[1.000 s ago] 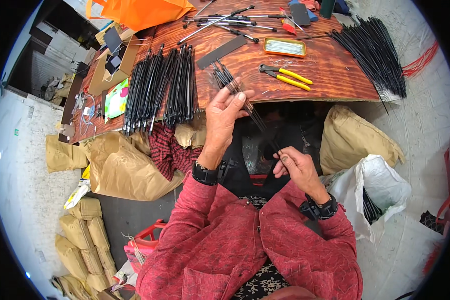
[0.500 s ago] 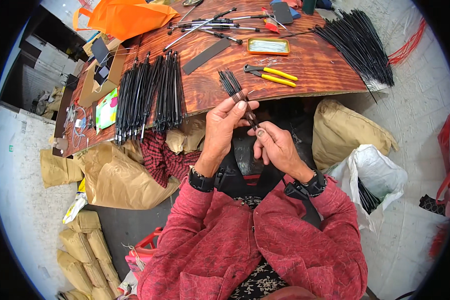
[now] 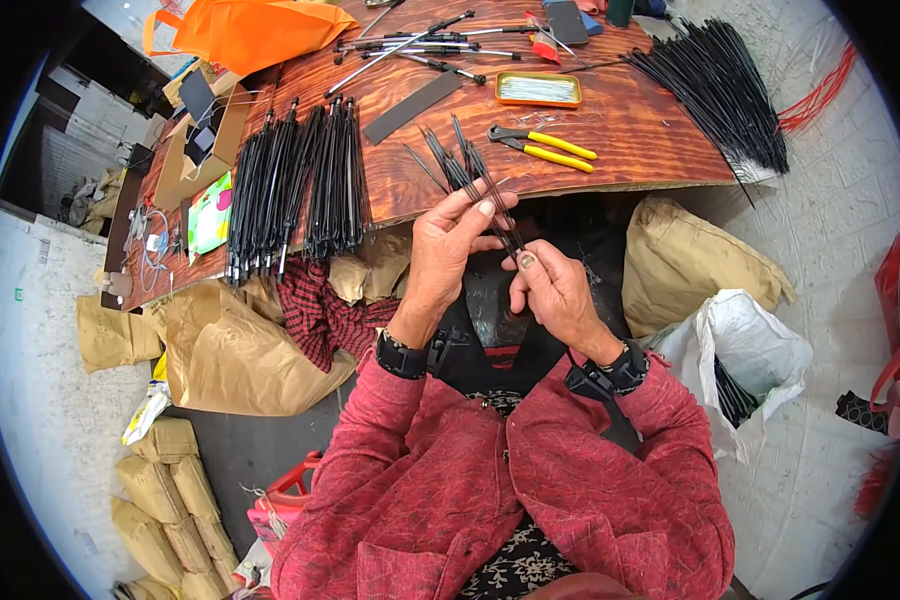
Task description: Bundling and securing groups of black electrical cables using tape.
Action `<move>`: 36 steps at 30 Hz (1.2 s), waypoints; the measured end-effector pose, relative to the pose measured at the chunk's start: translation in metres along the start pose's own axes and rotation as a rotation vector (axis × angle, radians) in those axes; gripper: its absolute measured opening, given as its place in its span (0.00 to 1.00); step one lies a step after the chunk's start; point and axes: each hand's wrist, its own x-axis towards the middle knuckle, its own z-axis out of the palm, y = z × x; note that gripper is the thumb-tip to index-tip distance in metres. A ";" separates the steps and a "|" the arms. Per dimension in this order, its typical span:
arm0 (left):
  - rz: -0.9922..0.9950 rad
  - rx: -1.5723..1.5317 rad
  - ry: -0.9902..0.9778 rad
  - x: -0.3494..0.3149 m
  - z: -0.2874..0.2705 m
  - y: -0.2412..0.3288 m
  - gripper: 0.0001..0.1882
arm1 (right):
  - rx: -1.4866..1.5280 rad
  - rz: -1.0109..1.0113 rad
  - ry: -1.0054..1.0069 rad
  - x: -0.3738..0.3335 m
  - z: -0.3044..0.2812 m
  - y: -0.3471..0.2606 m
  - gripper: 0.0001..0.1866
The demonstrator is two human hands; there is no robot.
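Pliers (image 3: pixel 560 157): just right of black rods (image 3: pixel 457 170)
Worktop (image 3: pixel 660 140): wood shows between pliers and edge
Left fingers (image 3: pixel 477 218): gripping rods
Right fingers (image 3: pixel 536 273): likewise

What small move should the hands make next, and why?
Probably the left hand should gently gather the thin black rods into a tighter bunch: their upper ends fan apart beyond its fingers, while lower down they converge at the right hand.
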 end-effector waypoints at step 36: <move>-0.029 0.067 0.122 0.011 -0.011 -0.007 0.14 | -0.514 -0.252 -0.230 0.014 -0.042 0.015 0.11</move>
